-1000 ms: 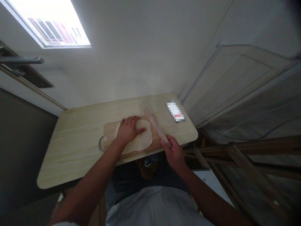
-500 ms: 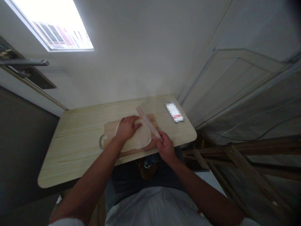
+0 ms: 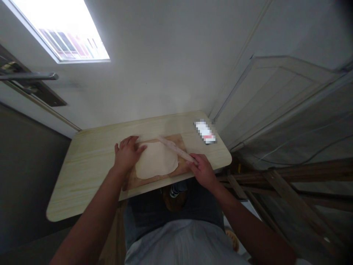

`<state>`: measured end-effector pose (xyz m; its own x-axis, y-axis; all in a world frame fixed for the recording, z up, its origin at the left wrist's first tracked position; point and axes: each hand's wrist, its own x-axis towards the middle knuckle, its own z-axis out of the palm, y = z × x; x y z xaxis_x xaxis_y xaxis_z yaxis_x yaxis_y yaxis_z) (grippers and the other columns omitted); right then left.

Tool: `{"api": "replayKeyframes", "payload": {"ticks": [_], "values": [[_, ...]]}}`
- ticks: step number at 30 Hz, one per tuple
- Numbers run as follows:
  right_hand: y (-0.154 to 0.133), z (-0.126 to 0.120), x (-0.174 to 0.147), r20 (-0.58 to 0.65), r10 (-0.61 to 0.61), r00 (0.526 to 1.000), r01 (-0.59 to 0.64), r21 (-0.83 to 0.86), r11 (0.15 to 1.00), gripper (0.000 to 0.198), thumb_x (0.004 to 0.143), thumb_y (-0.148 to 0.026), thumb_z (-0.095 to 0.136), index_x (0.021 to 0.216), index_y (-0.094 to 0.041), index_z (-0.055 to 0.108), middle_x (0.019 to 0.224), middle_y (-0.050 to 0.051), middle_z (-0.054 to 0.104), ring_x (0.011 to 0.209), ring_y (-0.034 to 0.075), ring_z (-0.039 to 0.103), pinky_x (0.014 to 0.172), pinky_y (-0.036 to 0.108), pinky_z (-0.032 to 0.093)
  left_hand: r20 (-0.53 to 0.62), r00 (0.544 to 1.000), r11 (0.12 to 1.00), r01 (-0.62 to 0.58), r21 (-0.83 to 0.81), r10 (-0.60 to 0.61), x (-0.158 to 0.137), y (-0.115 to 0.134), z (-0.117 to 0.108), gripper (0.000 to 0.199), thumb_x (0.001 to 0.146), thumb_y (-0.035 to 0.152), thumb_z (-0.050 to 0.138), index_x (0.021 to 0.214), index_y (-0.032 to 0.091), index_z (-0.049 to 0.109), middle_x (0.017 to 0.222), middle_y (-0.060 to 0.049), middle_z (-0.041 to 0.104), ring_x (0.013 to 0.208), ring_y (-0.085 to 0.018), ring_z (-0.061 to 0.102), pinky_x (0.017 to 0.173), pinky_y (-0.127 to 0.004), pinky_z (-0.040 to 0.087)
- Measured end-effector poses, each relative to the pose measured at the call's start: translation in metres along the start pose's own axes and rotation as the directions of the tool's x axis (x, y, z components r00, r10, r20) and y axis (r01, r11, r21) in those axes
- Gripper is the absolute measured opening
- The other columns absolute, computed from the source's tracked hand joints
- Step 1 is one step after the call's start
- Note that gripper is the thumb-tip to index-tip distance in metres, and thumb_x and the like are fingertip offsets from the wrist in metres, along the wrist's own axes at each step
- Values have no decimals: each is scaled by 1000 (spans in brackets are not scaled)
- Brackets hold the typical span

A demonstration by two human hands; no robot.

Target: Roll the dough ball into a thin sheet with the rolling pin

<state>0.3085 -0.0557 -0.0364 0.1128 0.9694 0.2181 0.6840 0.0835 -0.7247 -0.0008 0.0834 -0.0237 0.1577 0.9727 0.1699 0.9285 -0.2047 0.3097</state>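
Observation:
A flat, pale sheet of rolled-out dough (image 3: 156, 161) lies on the wooden cutting board (image 3: 180, 141), its outline uneven. My right hand (image 3: 203, 168) is closed around the near end of a thin wooden rolling pin (image 3: 180, 151). The pin slants away to the upper left, its far part over the dough's upper right side. At the board's left end is my left hand (image 3: 127, 152), fingers apart and thumb by the dough's left edge. Whether that thumb touches the dough I cannot tell. The left hand and wrist hide the board's metal handle.
The board sits on a light wood-grain table (image 3: 82, 165) with rounded corners. A phone (image 3: 204, 131), its screen blurred out, lies at the table's right end. Behind stands a white door with a lever handle (image 3: 30, 76). Wooden beams (image 3: 292, 197) are at the right.
My left hand has moved left, off the dough's middle to the board's left end. My right hand has shifted slightly right with the rolling pin, which now lies at a flatter slant.

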Motion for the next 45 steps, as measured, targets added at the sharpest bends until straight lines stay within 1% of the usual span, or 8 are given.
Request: {"api": "replayKeyframes", "payload": {"ticks": [5,10,14,17,23,34,41,45], "values": [[-4,3,5,91,-111,990,117,-54,992,33,94,-38,60,121,-21,68,110,9,71,106,26,59,97,43,47,5,999,997,52,-52,-51,0,-8,1,51,94,52,50,133,22,60,142,-14,60,133,-36,52,113,-62,33],[-13,8,18,182,-187,965,210,-119,970,33,92,-35,65,123,-24,68,111,7,70,109,26,56,98,42,45,-112,992,965,33,-260,-65,-3,-10,-2,43,96,39,40,126,20,65,131,-11,67,125,-26,59,110,-43,45],[-21,16,41,264,-235,936,284,-166,944,34,92,-37,66,124,-27,68,116,7,68,113,25,55,98,42,43,-154,986,953,17,-302,-67,-5,3,-8,45,99,43,37,126,20,65,130,-11,67,125,-26,59,110,-44,44],[-21,22,58,290,-251,923,314,-196,929,34,93,-38,66,125,-27,68,115,7,67,112,26,55,96,41,43,-119,993,977,-38,-210,13,-9,20,-5,47,99,44,37,130,18,62,135,-13,65,129,-28,56,113,-49,40],[-10,27,63,194,-177,965,222,-245,944,35,89,-36,70,122,-26,69,115,8,67,110,27,54,95,42,43,-9,995,994,-99,48,99,-24,48,8,50,102,47,33,144,24,51,153,-11,50,146,-34,37,119,-65,20],[6,26,40,45,-114,992,120,-189,975,34,86,-32,71,119,-26,70,109,8,64,104,26,57,94,40,48,-73,982,982,-178,-58,173,-29,58,13,53,101,51,37,140,18,52,154,-13,47,150,-29,32,121,-48,32],[0,23,32,9,-100,995,100,-224,969,32,91,-41,66,119,-26,71,106,9,63,103,26,56,94,42,47,-25,987,987,-161,-12,161,-6,70,17,49,100,50,39,139,25,54,155,-10,48,148,-33,34,122,-64,13],[-5,25,19,-49,-99,994,84,-253,964,32,90,-44,68,114,-25,73,108,9,64,107,27,55,96,42,45,6,974,974,-225,-4,225,-2,70,16,45,100,48,40,138,29,56,154,-7,50,147,-31,35,123,-62,11]]}}
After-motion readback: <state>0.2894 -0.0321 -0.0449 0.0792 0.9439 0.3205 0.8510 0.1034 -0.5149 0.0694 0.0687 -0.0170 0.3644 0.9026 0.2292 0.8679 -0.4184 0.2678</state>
